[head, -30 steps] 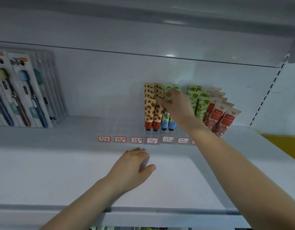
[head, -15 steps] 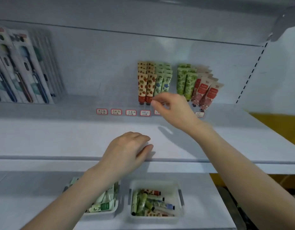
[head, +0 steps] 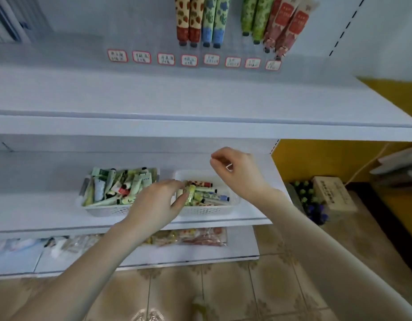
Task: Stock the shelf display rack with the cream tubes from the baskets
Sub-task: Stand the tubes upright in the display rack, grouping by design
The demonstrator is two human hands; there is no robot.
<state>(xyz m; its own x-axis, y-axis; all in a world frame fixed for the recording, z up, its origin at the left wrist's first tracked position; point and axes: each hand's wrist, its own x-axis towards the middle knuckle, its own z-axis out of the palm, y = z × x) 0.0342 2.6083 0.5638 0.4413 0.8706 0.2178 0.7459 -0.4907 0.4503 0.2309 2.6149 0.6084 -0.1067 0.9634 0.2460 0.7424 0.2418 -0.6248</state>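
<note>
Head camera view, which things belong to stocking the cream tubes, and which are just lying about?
Belongs to the job:
right basket of tubes
left basket of tubes
racked tubes on the upper shelf
left hand, reaching into the right basket
right hand, above that basket

Just lying about:
packets on the bottom shelf
wooden box on the floor

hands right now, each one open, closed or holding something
Left hand: in the right basket, on the cream tubes; grip cannot be told.
Right hand: closed, fingers curled, holding nothing.
</note>
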